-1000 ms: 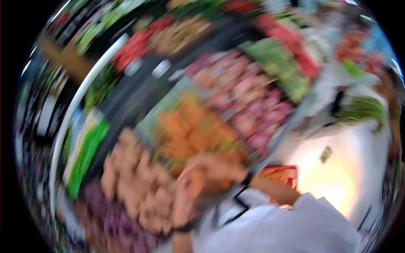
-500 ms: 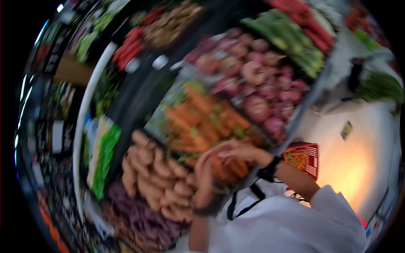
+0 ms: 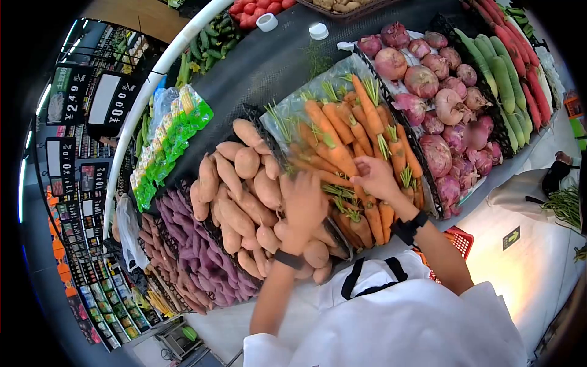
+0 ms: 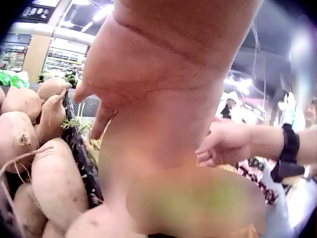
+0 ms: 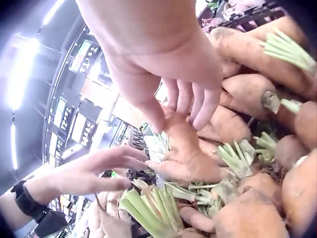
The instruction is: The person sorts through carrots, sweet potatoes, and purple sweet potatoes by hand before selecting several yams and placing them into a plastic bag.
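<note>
A pile of orange carrots [image 3: 342, 140] with green tops lies in a black crate lined with clear plastic. My left hand [image 3: 304, 186] reaches over the crate's near left corner, its fingers stretched out to a carrot [image 5: 190, 148]. Just to its right, my right hand [image 3: 365, 171] hovers on the carrots with straight, relaxed fingers [image 5: 185, 104]. Neither hand grips anything. The left wrist view is mostly filled by my blurred left palm [image 4: 153, 99], with the right hand [image 4: 218, 146] beyond it.
Tan sweet potatoes [image 3: 238, 189] fill the crate on the left, with purple ones [image 3: 183, 238] beyond. Red onions [image 3: 434, 98], cucumbers [image 3: 498, 70] and red peppers [image 3: 520, 49] lie to the right. Green bagged corn [image 3: 171, 140] sits behind. A red basket [image 3: 460, 241] is at my right hip.
The head view has steadied from a blurred swing. Both hands have moved further in over the carrot pile, the left one coming across from beside the sweet potatoes.
</note>
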Demonstrator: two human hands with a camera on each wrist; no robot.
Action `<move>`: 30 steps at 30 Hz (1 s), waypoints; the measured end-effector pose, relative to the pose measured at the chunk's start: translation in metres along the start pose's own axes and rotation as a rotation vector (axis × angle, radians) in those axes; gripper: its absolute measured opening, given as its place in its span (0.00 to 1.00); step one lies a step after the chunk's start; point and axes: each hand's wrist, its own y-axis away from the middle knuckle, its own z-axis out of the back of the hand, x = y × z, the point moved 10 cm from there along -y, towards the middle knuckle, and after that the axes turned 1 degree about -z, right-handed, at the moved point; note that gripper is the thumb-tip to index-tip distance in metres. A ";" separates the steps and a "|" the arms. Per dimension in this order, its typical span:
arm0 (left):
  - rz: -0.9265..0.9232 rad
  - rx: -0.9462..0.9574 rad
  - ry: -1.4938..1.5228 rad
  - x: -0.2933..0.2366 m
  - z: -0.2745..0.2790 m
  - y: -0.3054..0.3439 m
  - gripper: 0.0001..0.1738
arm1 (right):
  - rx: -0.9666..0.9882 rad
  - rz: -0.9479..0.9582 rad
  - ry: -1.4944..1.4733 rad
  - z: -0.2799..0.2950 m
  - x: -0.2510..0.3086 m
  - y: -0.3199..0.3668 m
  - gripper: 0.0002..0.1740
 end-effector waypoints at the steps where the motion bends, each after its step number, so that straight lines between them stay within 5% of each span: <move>1: -0.001 -0.004 0.010 0.007 -0.006 -0.001 0.26 | -0.050 0.054 0.067 0.002 0.015 -0.003 0.23; 3: -0.081 0.199 -0.196 0.012 -0.039 0.007 0.18 | -0.099 0.142 0.248 -0.005 0.037 -0.003 0.21; 10: -0.077 0.180 -0.304 0.021 -0.052 0.001 0.05 | -0.107 0.182 0.644 -0.032 0.031 -0.004 0.19; 12: -0.033 0.280 -0.158 0.026 -0.052 0.000 0.06 | -0.250 0.557 0.689 -0.027 0.062 0.015 0.18; 15: -0.035 0.341 -0.145 0.025 -0.041 0.001 0.07 | -0.108 0.476 0.787 -0.044 0.053 0.016 0.18; 16: -0.030 0.390 -0.154 0.025 -0.041 0.000 0.14 | -0.039 0.435 0.852 -0.051 0.047 0.013 0.16; 18: -0.001 0.406 -0.132 0.027 -0.028 -0.003 0.15 | -0.081 0.487 0.892 -0.058 0.040 0.012 0.13; 21: 0.041 0.255 -0.168 0.031 0.028 -0.014 0.18 | -0.054 0.481 1.064 -0.073 0.018 0.003 0.09; 25: 0.147 0.242 0.032 0.055 0.065 -0.019 0.21 | -0.119 0.416 0.779 -0.055 0.045 0.008 0.11; 30: 0.135 0.269 0.046 0.066 0.071 -0.022 0.22 | -0.115 0.368 0.781 -0.055 0.068 -0.009 0.16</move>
